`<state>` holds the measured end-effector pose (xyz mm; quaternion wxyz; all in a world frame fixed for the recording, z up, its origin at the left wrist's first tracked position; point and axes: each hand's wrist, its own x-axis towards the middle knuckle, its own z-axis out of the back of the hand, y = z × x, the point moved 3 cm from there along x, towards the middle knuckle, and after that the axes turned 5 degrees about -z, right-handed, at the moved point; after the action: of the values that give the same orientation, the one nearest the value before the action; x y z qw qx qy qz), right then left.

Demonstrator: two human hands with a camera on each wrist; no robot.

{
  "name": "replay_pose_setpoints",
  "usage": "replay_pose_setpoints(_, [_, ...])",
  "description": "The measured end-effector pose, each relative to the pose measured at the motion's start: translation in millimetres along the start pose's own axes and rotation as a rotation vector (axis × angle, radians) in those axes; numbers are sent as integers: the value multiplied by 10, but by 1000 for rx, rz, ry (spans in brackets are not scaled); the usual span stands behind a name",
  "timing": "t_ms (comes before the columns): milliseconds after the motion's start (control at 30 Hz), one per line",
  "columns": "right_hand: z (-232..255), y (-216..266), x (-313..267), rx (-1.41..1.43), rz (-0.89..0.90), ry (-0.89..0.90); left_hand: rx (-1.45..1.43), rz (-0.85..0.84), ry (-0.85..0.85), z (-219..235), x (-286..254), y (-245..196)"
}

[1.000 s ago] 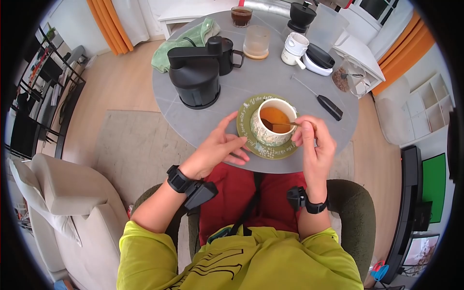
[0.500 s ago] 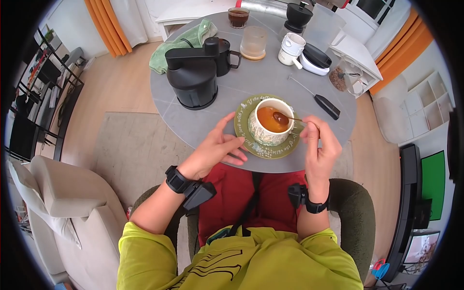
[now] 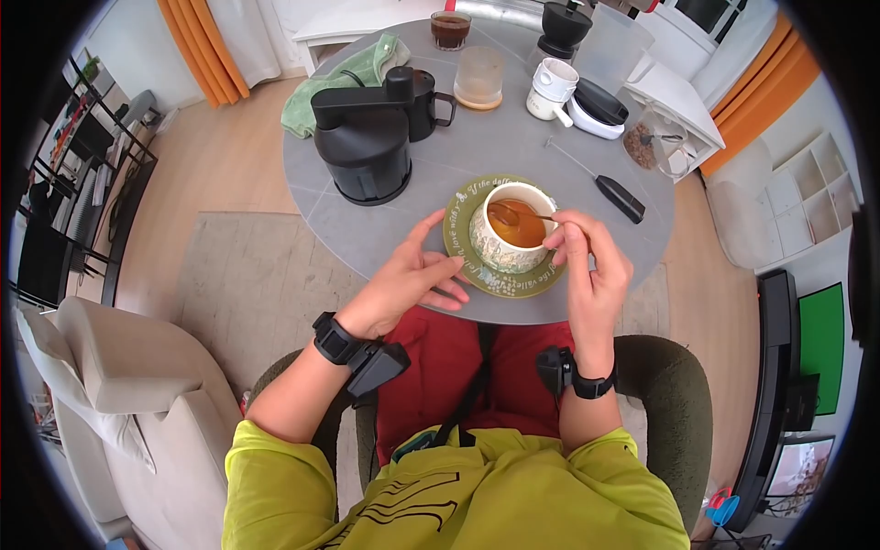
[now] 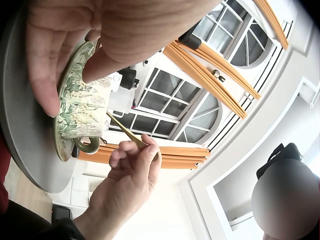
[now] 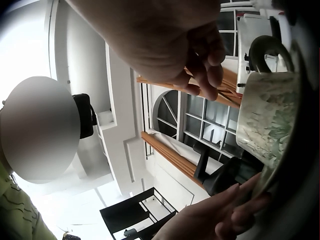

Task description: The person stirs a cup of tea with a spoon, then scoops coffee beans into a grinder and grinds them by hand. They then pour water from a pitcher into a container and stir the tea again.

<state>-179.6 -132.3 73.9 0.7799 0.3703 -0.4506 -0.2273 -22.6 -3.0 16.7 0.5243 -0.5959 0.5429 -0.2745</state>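
Note:
A cream cup point(image 3: 500, 249) with a green floral pattern stands on a green lettered saucer point(image 3: 524, 288) near the table's front edge. Orange-brown liquid point(image 3: 529, 231) fills part of it. My right hand point(image 3: 594, 266) pinches the handle of a gold-coloured spoon point(image 4: 126, 131) above the cup's right rim, and the spoon's bowl point(image 3: 503, 213) lies at the liquid's left side. At the saucer's left rim rests my left hand point(image 3: 410, 280), its index finger and thumb extended along the edge. In the left wrist view, the cup's green handle point(image 4: 89, 145) shows.
Behind the cup stand a black lidded appliance point(image 3: 362, 151), a black jug point(image 3: 423, 108), a clear glass point(image 3: 478, 75) and white stacked cups point(image 3: 553, 90). A milk frother point(image 3: 620, 198) lies to the right. A green towel point(image 3: 302, 108) and a glass of dark drink point(image 3: 450, 31) sit farther back.
The spoon's bowl rose toward the cup's right side half a second ago, then went back to the left. My right hand moved right, then left with it. My left hand stayed at the saucer.

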Motion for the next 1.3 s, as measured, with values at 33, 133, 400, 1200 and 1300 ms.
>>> replay_pose_setpoints(33, [5,-8,9,-27,11,-9,2,1,-1,2,1,-1])
replay_pose_setpoints(133, [36,-17,26,-138,92,-59,3,-1,1,3,5,4])
replay_pose_setpoints(400, [158,45,-2,-282,81,-142,13,-22,16,12,20,8])
replay_pose_setpoints(1200, [156,98,-13,-371,74,-112,15,4,-14,-14,-5,-3])
replay_pose_setpoints(1300, [184,100,-29,-369,90,-143,17,3,-16,-20,-10,-6])
